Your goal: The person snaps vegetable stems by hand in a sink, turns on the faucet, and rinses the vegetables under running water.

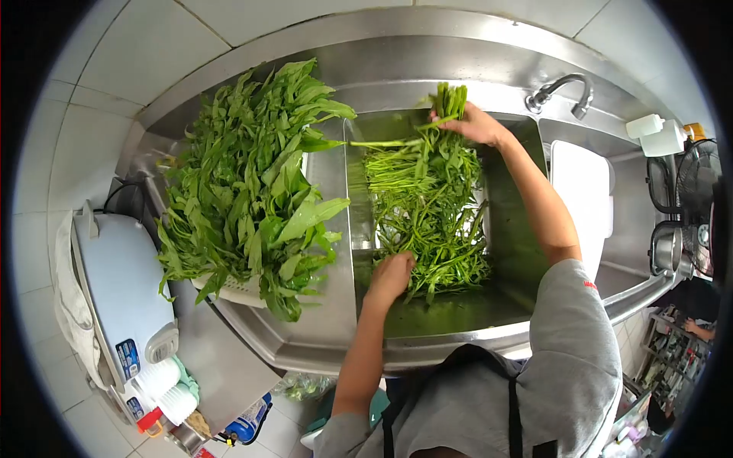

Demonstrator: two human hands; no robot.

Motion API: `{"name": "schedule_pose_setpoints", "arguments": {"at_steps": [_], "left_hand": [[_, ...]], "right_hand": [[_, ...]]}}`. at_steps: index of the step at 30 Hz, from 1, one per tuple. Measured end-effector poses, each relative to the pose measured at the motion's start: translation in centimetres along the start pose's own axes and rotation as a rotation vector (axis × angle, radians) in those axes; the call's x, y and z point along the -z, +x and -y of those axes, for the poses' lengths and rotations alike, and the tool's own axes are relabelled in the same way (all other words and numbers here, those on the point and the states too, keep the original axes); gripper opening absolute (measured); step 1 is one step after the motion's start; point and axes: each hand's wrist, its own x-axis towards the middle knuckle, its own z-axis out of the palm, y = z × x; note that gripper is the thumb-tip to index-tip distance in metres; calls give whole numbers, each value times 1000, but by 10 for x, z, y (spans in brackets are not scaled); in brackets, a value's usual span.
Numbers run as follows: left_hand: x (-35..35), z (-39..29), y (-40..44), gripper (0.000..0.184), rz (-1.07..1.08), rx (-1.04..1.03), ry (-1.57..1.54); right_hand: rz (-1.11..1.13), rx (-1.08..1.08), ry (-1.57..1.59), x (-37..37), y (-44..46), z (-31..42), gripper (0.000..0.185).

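Observation:
My right hand [475, 124] is closed around a bunch of green stems [449, 103] near the back edge of the sink basin [511, 244]. Leaves hang from that bunch over a heap of cut greens [427, 183] in the basin. At the front left of the heap, my left hand [391, 278] has its fingers curled against the stems; what they pinch is too small to make out. A big pile of leafy greens [256, 179] lies left of the basin, on a light perforated tray [233, 290].
A curved faucet [565, 90] rises behind the basin's right side. White boards [582, 206] stand to the right. Further right are white bottles [663, 139], a fan [699, 191] and a metal pot [666, 248]. A grey-blue container [126, 282] stands at the left. Another person's hand [699, 330] shows far right.

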Motion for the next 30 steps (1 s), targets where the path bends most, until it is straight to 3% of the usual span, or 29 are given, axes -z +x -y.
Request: {"name": "schedule_pose_setpoints", "arguments": {"at_steps": [2,4,6,9,10,12,15,18,19,23,30], "left_hand": [[5,-1,1,16,-38,-1,-51],[1,6,7,24,-181,-86,-154],[3,4,14,32,-173,-1,-355],[1,10,37,35,-281,-34,-527],[20,-13,34,38,-254,36,-673],[34,-27,53,50,-301,-20,-929],[59,-41,86,66,-194,-5,-1107],[76,-63,113,72,-144,49,-1267],[84,-81,103,59,-128,8,-1307],[90,-91,122,33,-128,-90,-975],[114,-105,110,32,-253,-243,-813]], "right_hand": [[-66,138,-69,9,-2,17,27],[-141,126,-108,15,-8,33,26],[-128,105,-29,23,-16,48,25],[-67,87,68,27,-33,80,28],[-43,82,99,28,-39,89,29],[7,79,175,30,-47,97,28],[53,69,184,30,-69,123,23],[151,93,189,30,-78,126,24],[156,77,186,29,-82,127,22],[180,10,217,30,-103,134,21],[-20,-38,280,47,-100,68,20]]}}
